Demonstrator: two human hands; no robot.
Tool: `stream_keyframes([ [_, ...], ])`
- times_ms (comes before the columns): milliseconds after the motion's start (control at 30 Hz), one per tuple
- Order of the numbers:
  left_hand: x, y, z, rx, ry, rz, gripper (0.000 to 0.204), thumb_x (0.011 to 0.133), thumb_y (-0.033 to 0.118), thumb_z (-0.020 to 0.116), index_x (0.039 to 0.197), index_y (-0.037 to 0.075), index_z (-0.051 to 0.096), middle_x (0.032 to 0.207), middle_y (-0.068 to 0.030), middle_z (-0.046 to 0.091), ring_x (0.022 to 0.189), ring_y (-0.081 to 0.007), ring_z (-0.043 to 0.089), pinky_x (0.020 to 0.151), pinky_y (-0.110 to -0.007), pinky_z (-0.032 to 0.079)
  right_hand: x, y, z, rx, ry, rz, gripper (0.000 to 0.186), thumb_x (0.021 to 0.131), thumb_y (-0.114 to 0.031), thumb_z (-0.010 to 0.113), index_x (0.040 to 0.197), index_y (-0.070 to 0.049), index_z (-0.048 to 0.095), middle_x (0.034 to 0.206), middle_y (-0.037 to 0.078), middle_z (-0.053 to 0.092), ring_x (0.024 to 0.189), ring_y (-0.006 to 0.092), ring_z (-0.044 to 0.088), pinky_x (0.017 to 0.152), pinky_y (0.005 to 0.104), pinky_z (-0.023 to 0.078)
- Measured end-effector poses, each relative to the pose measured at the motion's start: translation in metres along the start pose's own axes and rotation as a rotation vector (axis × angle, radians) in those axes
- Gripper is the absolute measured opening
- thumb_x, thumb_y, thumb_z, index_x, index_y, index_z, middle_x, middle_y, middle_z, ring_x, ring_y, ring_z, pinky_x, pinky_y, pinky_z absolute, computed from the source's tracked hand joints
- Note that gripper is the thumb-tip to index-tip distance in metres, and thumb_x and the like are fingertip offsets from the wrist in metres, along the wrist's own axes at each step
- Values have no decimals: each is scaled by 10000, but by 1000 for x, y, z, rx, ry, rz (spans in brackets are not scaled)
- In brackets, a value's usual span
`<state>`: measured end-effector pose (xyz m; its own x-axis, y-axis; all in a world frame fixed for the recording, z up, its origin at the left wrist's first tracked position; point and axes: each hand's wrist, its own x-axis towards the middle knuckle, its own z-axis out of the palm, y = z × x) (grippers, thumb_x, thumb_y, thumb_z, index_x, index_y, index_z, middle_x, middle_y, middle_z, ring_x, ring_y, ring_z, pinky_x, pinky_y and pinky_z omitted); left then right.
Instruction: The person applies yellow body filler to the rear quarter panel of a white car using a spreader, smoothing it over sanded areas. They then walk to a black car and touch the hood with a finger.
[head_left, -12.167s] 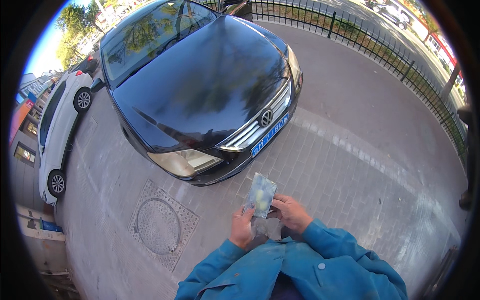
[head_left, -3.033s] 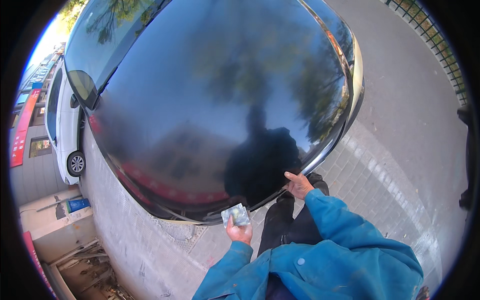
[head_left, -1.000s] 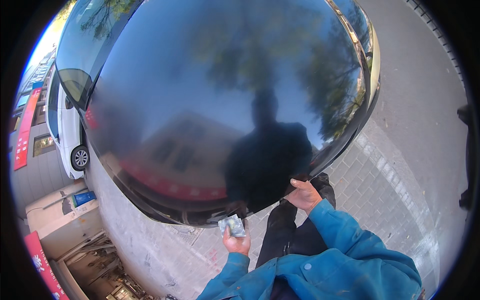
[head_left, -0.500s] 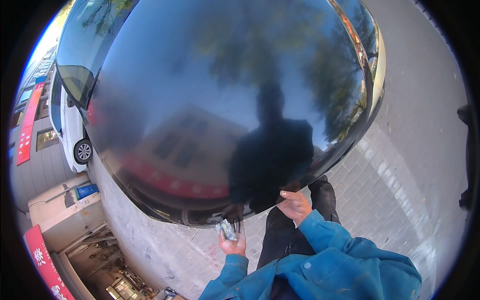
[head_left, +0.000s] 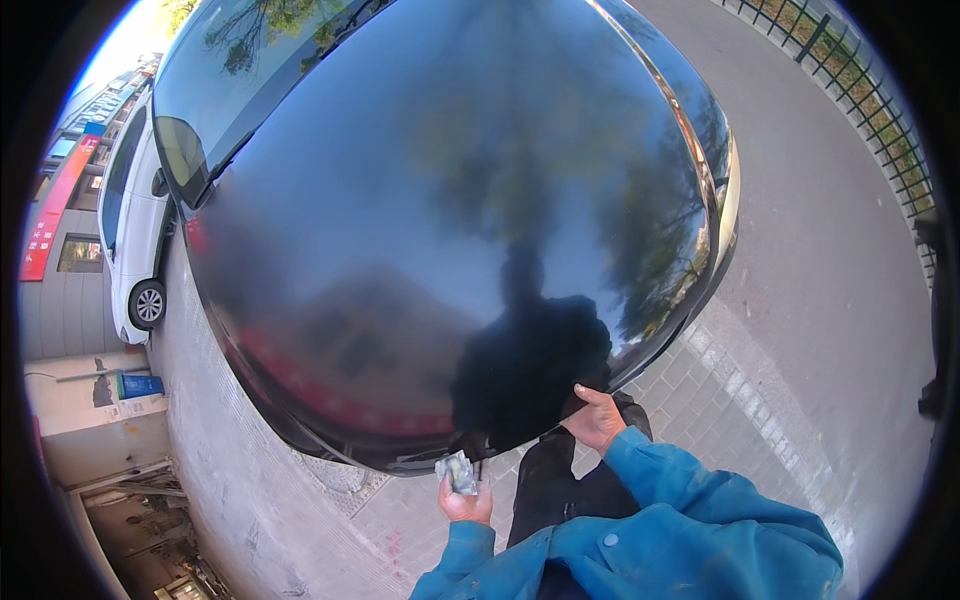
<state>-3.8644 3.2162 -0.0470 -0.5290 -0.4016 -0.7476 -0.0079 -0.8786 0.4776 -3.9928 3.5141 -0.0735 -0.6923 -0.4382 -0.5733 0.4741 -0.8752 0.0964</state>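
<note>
A glossy dark car hood (head_left: 400, 250) fills the middle of the view, mirroring a person's dark outline, a building and trees. At its front edge my right hand (head_left: 598, 422) grips the rim, thumb on top and the other fingers hidden beneath. To the left, just at the same edge, my left hand (head_left: 467, 503) is closed on a crumpled, pale grey-white wad (head_left: 457, 472), perhaps cloth or paper. Some of its fingers are hidden under the edge. Both arms wear blue sleeves.
Beyond the hood, a white car (head_left: 135, 240) is parked at left. A blue bin (head_left: 140, 386) stands by a low wall (head_left: 65, 400) near a cluttered opening (head_left: 140, 530). Paving (head_left: 670, 395) and a grey road (head_left: 800, 220) lie right, with a metal fence (head_left: 840, 60) behind.
My view has swung, bringing the fence and more of the windshield into sight. Both hands stay at the hood's front edge, the left still holding the crumpled wad.
</note>
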Motion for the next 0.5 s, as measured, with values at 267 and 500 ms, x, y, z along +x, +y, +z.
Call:
stream_keyframes([
  [267,3,2,-4,-39,-51,-45,474,1031,292,579,1420,31,653,1454,-192,687,1437,-420,565,1312,-629,351,3,-6,-4,-73,13,25,612,962,-201,830,1532,-106,631,1612,60,628,1529,309,532,1295,581,351],
  [500,2,5,-3,2,-3,-35,439,1012,270,583,1405,98,674,1397,-158,743,1383,-393,646,1294,-649,352,17,2,-29,-52,-133,11,711,945,-287,863,1580,-122,588,1641,90,602,1552,310,516,1325,593,323],
])
